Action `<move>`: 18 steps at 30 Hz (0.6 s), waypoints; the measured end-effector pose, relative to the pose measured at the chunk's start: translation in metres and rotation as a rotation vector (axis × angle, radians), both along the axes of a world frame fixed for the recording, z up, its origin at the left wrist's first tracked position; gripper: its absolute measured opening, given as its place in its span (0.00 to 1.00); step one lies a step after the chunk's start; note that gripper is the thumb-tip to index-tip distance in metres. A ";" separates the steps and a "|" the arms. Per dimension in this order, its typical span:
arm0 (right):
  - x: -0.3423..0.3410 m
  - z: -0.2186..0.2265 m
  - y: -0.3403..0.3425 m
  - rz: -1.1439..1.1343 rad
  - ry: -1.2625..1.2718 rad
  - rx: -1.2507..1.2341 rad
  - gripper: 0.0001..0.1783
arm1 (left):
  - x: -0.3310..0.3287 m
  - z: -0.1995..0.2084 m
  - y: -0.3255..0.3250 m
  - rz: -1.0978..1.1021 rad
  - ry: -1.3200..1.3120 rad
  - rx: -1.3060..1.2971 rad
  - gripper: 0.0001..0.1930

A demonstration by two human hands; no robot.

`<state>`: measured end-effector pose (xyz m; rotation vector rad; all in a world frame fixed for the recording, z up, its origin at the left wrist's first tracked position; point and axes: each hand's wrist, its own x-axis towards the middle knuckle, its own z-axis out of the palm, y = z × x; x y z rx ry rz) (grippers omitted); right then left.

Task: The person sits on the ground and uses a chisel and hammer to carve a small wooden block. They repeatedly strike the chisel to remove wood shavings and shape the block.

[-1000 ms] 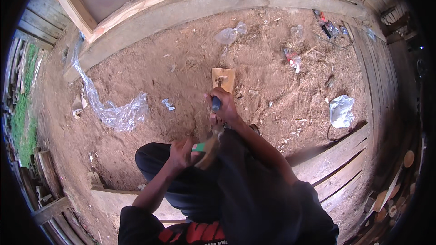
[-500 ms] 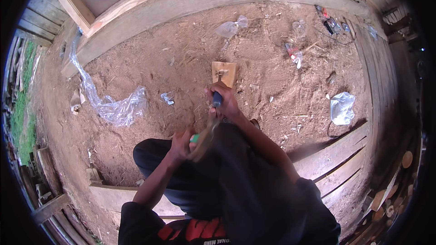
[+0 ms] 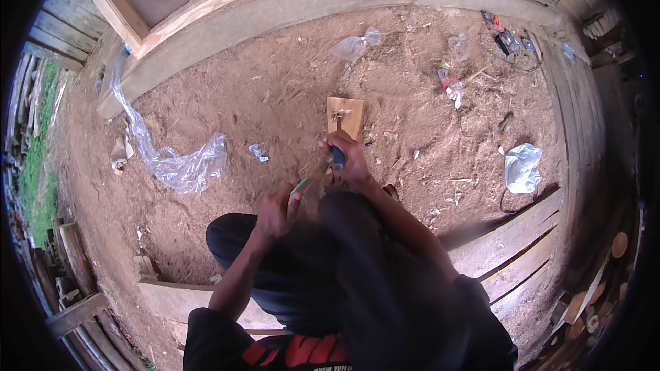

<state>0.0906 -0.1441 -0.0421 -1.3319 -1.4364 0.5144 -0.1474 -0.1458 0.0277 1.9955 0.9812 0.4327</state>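
Observation:
My right hand (image 3: 354, 166) is closed round the dark blue handle of a chisel (image 3: 337, 156). Its blade points away from me and reaches onto a small pale wooden board (image 3: 354, 111). Curled wood shavings (image 3: 341, 114) lie on the board round the blade's end. Closer to me and to the left, my left hand (image 3: 275, 211) grips a tan, wood-like striking piece with a green edge (image 3: 311, 177). Motion smears this piece, so its exact shape is unclear. Its far end is close to the chisel handle; I cannot tell whether they touch.
Clear plastic sheeting (image 3: 185, 165) lies on the dirt floor at the left. A white plastic bag (image 3: 522, 168) is at the right, and tools with a cord (image 3: 505, 41) lie at the far right. Wooden planks (image 3: 515, 251) run beside me; a beam (image 3: 275, 7) crosses the back.
The striking piece in my left hand has swung up and away from me, toward the chisel handle. The right hand still holds the chisel on the board. The whole view has shifted slightly.

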 end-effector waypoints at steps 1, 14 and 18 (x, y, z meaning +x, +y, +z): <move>0.003 -0.004 -0.003 0.031 -0.065 0.058 0.11 | -0.001 -0.002 0.000 0.006 0.010 0.011 0.21; 0.005 0.016 0.001 0.085 0.041 0.034 0.09 | -0.003 0.007 0.001 0.009 -0.020 0.021 0.20; 0.005 0.024 -0.003 -0.007 0.080 -0.008 0.12 | -0.008 0.006 0.000 0.023 -0.069 -0.011 0.18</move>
